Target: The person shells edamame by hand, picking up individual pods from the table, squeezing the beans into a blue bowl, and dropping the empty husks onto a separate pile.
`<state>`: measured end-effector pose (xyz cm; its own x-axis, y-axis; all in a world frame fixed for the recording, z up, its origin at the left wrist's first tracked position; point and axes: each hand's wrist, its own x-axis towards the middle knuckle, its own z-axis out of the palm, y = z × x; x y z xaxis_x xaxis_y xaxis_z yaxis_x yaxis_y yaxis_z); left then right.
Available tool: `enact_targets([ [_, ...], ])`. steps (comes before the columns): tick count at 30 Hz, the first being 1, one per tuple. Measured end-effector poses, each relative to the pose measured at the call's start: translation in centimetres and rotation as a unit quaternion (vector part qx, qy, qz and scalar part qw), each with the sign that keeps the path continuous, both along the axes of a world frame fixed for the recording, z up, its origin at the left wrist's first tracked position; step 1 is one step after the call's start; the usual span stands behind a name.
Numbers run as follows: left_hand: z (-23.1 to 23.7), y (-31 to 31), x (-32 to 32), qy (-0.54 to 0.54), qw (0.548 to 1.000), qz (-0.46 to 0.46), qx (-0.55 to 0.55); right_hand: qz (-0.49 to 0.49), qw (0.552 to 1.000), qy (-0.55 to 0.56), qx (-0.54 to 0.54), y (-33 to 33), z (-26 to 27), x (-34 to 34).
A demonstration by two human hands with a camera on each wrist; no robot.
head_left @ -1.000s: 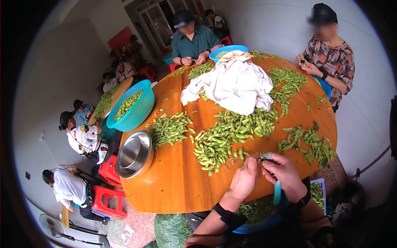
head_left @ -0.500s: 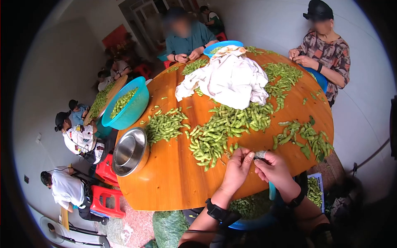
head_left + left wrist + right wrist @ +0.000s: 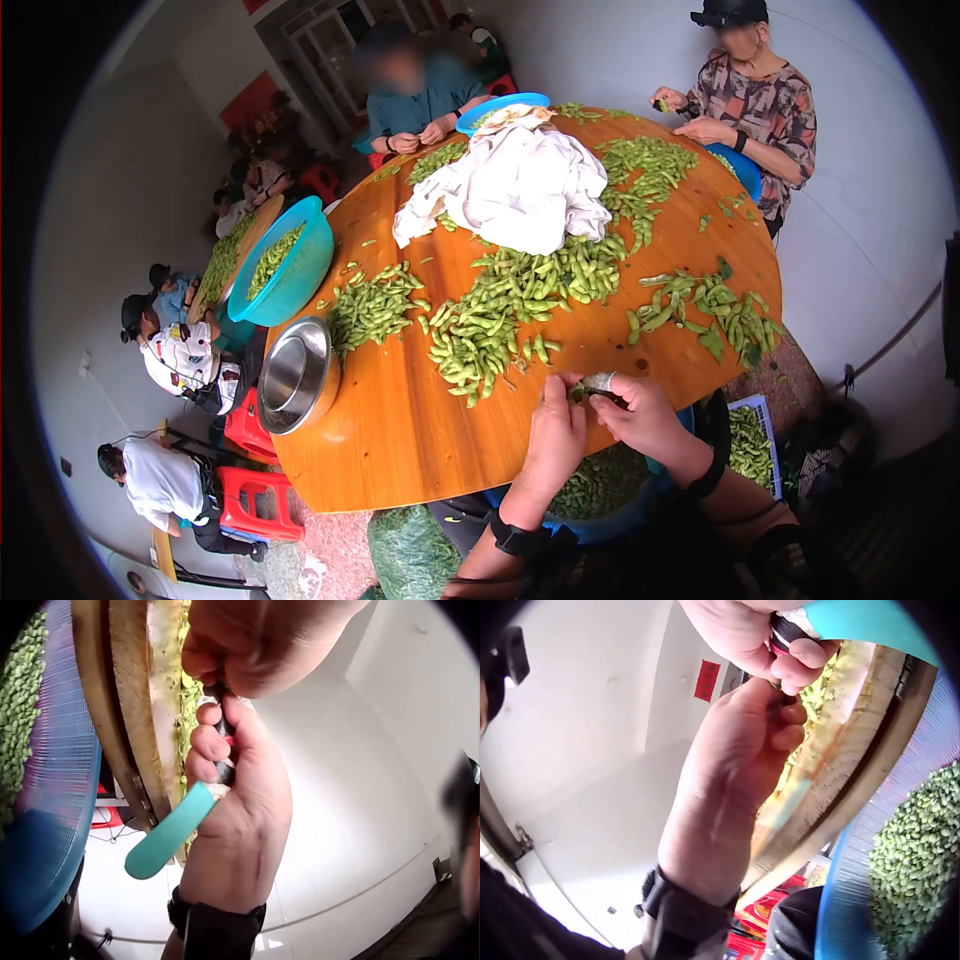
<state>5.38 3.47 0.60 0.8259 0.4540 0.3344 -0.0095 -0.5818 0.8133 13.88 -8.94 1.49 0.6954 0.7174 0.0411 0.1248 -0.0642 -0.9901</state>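
At the table's near edge, my left hand (image 3: 555, 430) pinches a small green soybean pod (image 3: 577, 392), mostly hidden by the fingers. My right hand (image 3: 640, 415) meets it fingertip to fingertip, its fingers curled round a tool with a dark wrapped grip (image 3: 223, 724) and a teal handle (image 3: 169, 832) that sticks out past the palm. The tool's working end is hidden between the hands. Silvery wrapping (image 3: 600, 381) covers a digit of the right hand. Below the hands, a blue basin (image 3: 67, 750) holds loose green beans (image 3: 922, 847).
Piles of soybean pods (image 3: 490, 310) lie on the round wooden table (image 3: 400, 450), with a crumpled white cloth (image 3: 530, 190) behind. A metal bowl (image 3: 325, 390) and a teal basin (image 3: 305, 260) stand at the left edge. Other people sit around; a crate of pods (image 3: 750, 445) is at lower right.
The head view has swung, so the table and its contents sit further left in it. Both hands stay together at the near edge. The person at right has raised a hand.
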Motion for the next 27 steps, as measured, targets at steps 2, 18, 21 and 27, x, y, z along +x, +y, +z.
enact_targets([
  [2, 0.8, -1.1, -1.8, 0.01, 1.0, 0.007, 0.026, -0.055, 0.997, 0.045, 0.014, -0.6, 0.2, 0.6],
  [18, -0.7, 5.5, 5.7, 0.167, 0.936, 0.177, 0.255, -0.088, 0.991, -0.082, -0.062, -5.0, -1.2, 6.5],
  [21, -0.8, 5.8, 4.4, 0.17, 0.935, 0.153, 0.273, -0.028, 0.998, 0.018, -0.053, -4.1, 0.1, 5.3],
  [27, 0.1, 1.8, 1.3, 0.035, 0.968, -0.017, -0.249, 0.088, 0.987, 0.13, -0.018, -0.7, 1.6, 3.4],
])
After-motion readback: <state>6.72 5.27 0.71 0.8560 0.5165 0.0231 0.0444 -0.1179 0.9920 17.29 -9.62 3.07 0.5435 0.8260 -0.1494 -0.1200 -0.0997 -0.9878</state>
